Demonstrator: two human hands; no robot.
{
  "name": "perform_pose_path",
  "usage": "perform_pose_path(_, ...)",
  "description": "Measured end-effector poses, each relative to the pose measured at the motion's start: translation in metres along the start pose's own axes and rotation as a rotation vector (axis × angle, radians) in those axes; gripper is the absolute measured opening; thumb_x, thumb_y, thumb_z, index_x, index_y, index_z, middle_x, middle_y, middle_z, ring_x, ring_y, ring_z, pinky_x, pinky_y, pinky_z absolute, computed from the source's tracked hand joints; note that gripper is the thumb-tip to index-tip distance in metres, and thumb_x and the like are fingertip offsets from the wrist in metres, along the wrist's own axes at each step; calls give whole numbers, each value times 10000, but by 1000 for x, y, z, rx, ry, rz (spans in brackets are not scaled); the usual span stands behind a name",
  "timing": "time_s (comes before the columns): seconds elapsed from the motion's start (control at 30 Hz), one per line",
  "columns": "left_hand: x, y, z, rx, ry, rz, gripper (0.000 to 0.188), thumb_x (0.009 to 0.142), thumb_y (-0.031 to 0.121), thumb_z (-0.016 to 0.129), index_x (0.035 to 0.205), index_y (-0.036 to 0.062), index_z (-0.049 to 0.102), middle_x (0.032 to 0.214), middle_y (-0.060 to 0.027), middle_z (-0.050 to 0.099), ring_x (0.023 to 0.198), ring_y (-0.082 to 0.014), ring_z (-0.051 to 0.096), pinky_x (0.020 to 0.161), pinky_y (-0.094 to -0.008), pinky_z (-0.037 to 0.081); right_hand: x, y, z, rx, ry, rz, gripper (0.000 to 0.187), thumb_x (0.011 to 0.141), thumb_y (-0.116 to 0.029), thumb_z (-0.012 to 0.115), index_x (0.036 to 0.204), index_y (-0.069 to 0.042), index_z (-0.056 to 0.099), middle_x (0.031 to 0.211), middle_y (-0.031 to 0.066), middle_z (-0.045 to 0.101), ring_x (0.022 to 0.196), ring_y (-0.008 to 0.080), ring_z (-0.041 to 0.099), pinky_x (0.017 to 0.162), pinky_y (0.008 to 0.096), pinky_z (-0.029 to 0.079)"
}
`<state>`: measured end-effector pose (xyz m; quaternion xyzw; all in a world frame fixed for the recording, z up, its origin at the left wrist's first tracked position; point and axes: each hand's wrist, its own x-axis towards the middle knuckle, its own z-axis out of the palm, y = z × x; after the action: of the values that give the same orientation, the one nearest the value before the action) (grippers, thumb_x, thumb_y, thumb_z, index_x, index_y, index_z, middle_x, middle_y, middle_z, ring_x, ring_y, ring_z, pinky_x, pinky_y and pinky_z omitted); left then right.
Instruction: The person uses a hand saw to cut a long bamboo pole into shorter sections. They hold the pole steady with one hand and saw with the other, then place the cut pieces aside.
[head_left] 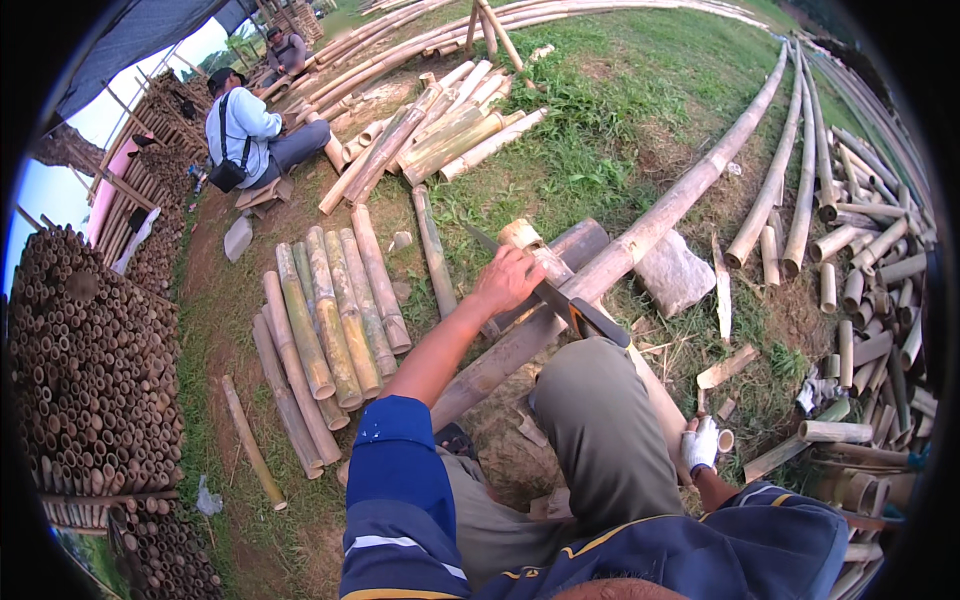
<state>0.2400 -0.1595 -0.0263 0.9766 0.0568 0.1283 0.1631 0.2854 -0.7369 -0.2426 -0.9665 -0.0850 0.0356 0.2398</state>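
Note:
A bamboo pole (pixel 655 392) slants from in front of me back past my right knee. My bare left hand (pixel 508 280) curls over its far part, close to the cut end. A handsaw (pixel 592 318) with a black and yellow handle lies across the pole, its blade passing by my left hand; whether the fingers also touch the blade is unclear. My right hand (pixel 702 444), in a white glove, is closed at the pole's near end beside my thigh. Beneath runs a long thick bamboo pole (pixel 690 198), crossing the held one.
Cut bamboo lengths (pixel 330 310) lie in a row at left. A large stone (pixel 676 272) sits against the long pole. Stacked bamboo (pixel 90 370) stands far left; loose pieces (pixel 875 350) heap at right. Beyond, a seated person (pixel 245 130) is near more bamboo, another farther back.

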Motion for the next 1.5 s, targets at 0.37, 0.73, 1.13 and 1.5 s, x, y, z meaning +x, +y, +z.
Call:
perform_pose_path(0.37, -1, -6, -1, 3, 44, 130, 372, 1117, 312, 540, 1074, -8, 724, 1127, -228, 699, 1168, -459, 587, 1064, -539, 457, -3, -26, -23, -31, -61, 68, 391, 1038, -318, 574, 1267, -7, 633, 1186, 290, 670, 1132, 474, 632, 988, 559, 523)
perform_pose_path(0.73, -5, -12, -2, 25, 15, 100, 402, 1125, 328, 524, 1112, -14, 736, 1151, -228, 698, 1182, -450, 581, 1061, -536, 463, 4, -26, -16, -33, -32, -2, 371, 1035, -281, 584, 1288, -14, 635, 1152, 272, 680, 1103, 472, 640, 982, 552, 527)
perform_pose_path(1.13, -3, -7, 2, 10, 20, 31, 476, 1107, 433, 517, 1116, 11, 737, 1253, -224, 671, 1286, -407, 556, 1127, -509, 477, 3, -7, 0, -27, -16, -30, 327, 1060, -209, 539, 1285, 5, 643, 1192, 273, 673, 1126, 473, 612, 1000, 544, 479)
perform_pose_path(1.5, -9, -2, -2, -9, 45, 22, 467, 1125, 429, 497, 1100, 27, 734, 1184, -211, 668, 1250, -401, 556, 1127, -492, 451, 5, 6, 4, -68, -38, -39, 335, 1075, -212, 527, 1307, 5, 634, 1215, 260, 676, 1150, 455, 616, 1008, 526, 474)
